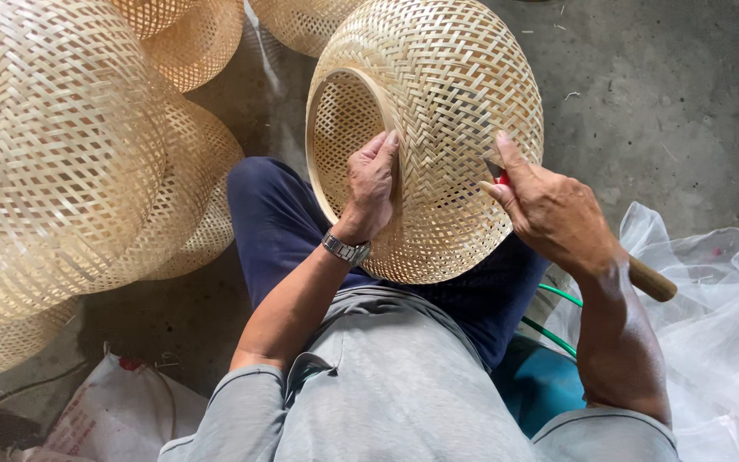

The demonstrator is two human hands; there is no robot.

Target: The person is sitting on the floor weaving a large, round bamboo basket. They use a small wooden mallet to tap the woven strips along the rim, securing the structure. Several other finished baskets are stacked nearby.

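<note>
A round woven bamboo basket (451, 94) rests on my lap, its open rim turned to the left. My left hand (372, 184) grips that rim, thumb on the outside weave, with a metal watch on the wrist. My right hand (553, 214) is closed on a knife with a wooden handle (652, 281) and a red collar. The short blade touches the basket's outer weave on its right side, with my thumb pressed against the basket beside it.
Several more woven bamboo baskets (62, 162) are stacked at the left and top. A clear plastic sheet (712, 325) lies at the right on the grey concrete floor (669, 94). A white sack (117, 415) sits at lower left, a blue seat (545, 385) under me.
</note>
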